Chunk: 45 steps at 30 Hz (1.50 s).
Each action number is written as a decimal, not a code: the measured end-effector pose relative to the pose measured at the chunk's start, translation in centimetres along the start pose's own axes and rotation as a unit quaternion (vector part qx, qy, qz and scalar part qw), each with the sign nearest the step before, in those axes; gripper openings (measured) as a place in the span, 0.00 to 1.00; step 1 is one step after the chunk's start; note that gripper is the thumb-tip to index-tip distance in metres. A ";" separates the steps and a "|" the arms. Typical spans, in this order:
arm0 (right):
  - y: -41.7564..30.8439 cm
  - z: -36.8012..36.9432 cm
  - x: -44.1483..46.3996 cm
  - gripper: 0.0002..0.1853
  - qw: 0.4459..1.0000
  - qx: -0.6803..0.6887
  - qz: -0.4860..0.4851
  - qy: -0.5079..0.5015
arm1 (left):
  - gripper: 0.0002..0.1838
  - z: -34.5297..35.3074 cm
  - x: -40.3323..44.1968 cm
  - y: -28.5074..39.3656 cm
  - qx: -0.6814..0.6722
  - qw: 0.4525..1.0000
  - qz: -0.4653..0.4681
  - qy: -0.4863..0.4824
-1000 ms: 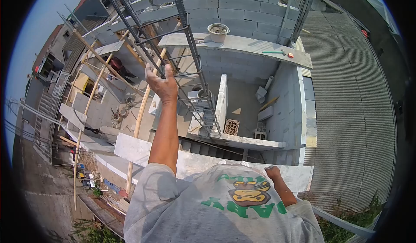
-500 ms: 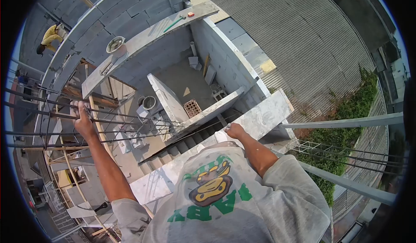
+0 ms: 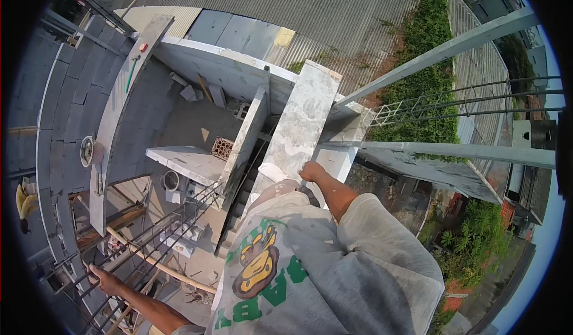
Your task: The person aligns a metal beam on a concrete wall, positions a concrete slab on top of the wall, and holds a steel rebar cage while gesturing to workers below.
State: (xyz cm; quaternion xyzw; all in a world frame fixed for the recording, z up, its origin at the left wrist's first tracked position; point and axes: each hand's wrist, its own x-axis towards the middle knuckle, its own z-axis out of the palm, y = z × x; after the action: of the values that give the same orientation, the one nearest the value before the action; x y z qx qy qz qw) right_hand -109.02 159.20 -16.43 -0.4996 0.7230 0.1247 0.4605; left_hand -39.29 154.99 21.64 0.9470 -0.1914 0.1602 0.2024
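Off to the lower left, my left hand (image 3: 106, 279) is closed round a bar of the rebar cage (image 3: 156, 237), which runs from the lower left edge toward the block walls. My right hand (image 3: 311, 172) is curled closed beside my knee, above the pale, stained plank (image 3: 304, 111). Whatever its fingers hold, if anything, is hidden. Under my legs the plank spans over a stairwell (image 3: 239, 206).
A long board (image 3: 122, 105) on the far wall carries a green-handled hammer (image 3: 132, 72) and a bucket (image 3: 91, 151). Concrete posts (image 3: 441, 54) rise at right beside another rebar cage (image 3: 412, 109). A person in yellow (image 3: 27, 203) is at far left. Roofing (image 3: 286, 6) lies beyond.
My view has turned to the right, so the walls and plank appear rotated and shifted left. My left hand stays on the rebar, now lower in view. My right hand remains closed near my knee.
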 end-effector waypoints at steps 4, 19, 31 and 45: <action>-2.1 0.7 0.2 0.26 0.999 0.012 -0.039 -0.015 | 0.42 -0.2 0.1 0.6 0.013 0.997 -0.068 0.015; -0.5 -4.5 2.9 0.26 0.996 -0.057 -0.060 0.032 | 0.44 0.1 -1.1 -1.3 0.004 0.994 -0.104 0.013; -5.3 -6.2 2.5 0.26 0.990 -0.074 -0.121 0.008 | 0.51 -0.6 -2.9 -0.7 0.064 0.991 -0.118 0.021; -14.0 -9.4 1.8 0.22 0.982 -0.115 -0.151 0.004 | 0.44 -0.3 -2.7 2.3 0.016 0.987 -0.156 0.040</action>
State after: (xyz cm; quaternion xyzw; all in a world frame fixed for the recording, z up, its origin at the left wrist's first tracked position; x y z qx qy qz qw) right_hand -102.48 145.54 -8.78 -0.6527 0.6224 0.1340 0.4106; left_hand -42.70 153.96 21.67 0.9613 -0.0302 0.1671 0.2171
